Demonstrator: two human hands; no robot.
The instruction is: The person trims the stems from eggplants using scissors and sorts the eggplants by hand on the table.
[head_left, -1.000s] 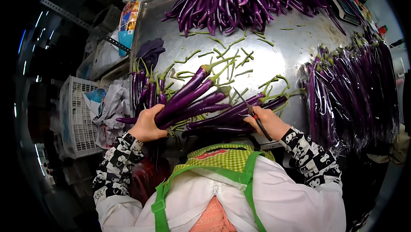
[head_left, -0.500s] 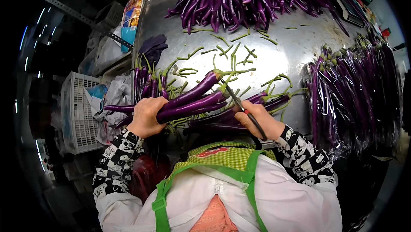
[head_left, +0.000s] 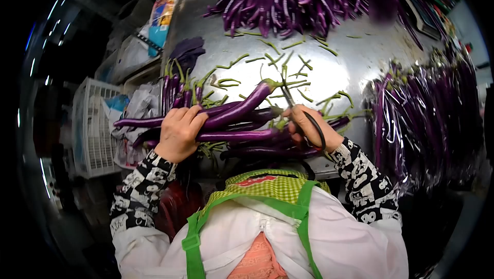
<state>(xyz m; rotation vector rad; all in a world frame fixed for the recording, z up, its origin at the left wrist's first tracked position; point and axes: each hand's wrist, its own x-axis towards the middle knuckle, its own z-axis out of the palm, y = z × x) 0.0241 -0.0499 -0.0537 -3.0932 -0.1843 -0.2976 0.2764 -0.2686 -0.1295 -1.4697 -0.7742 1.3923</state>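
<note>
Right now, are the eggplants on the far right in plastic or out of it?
In plastic: shiny, see-through wrapping covers those eggplants, its wrinkles catching the light.

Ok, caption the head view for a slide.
Left hand gripping long purple eggplants, right hand holding scissors by a green stem over a metal table.

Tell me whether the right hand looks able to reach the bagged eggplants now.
Likely yes: nothing tall stands between the right hand and the bagged eggplants. But it holds scissors, so it would probably need freeing first.

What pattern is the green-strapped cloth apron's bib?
Yellow-green checked bib, best in the head view.
</note>
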